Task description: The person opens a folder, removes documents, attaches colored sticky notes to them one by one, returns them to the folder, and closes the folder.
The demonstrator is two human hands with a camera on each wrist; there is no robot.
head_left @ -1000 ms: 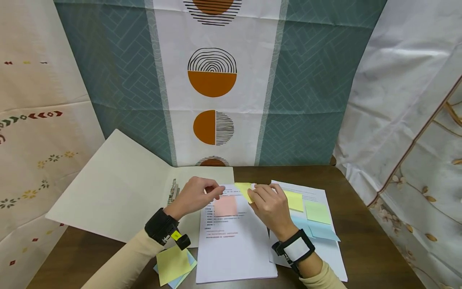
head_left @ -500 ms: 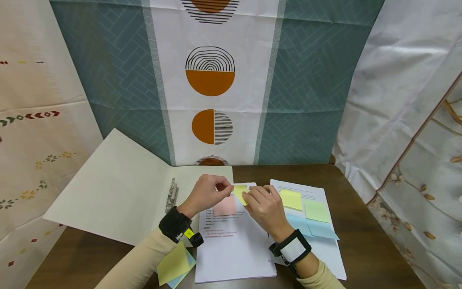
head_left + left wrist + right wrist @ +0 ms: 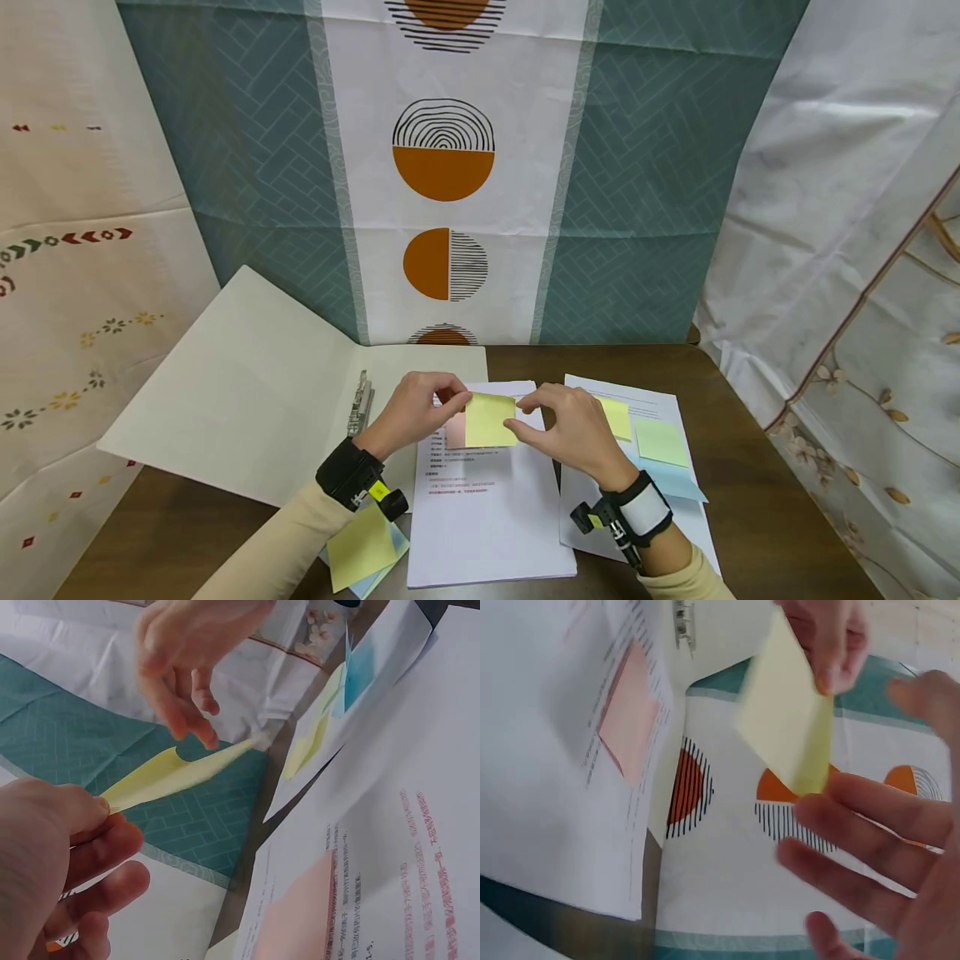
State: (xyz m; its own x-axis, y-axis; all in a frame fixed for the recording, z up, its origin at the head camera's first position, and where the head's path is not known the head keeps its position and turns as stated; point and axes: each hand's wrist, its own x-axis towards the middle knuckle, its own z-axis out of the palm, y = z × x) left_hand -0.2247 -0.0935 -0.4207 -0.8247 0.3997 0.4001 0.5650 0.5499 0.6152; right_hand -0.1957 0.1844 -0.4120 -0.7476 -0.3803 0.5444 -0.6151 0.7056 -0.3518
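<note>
A yellow sticky note (image 3: 491, 420) is held up over the printed papers, its left edge pinched between the thumb and fingers of my left hand (image 3: 421, 408). The left wrist view shows this note (image 3: 180, 776) bent and raised off the page. My right hand (image 3: 577, 429) is at the note's right edge with thumb and fingers spread apart. In the right wrist view, its fingers (image 3: 870, 840) reach close to the note's corner; whether they touch it I cannot tell. Underneath, a pink sticky note (image 3: 455, 433), partly hidden, lies on the printed paper stack (image 3: 491, 533).
An open folder (image 3: 247, 400) with a metal clip (image 3: 361, 404) lies at left. Yellow and blue sticky notes (image 3: 360, 550) sit by the near edge. More papers (image 3: 678, 533) at right bear a yellow note (image 3: 617, 418), a green note (image 3: 661, 442) and blue notes (image 3: 671, 479).
The yellow note has passed from my right hand's grip to my left hand's, and now faces up flatter over the pink note. My right fingers have spread.
</note>
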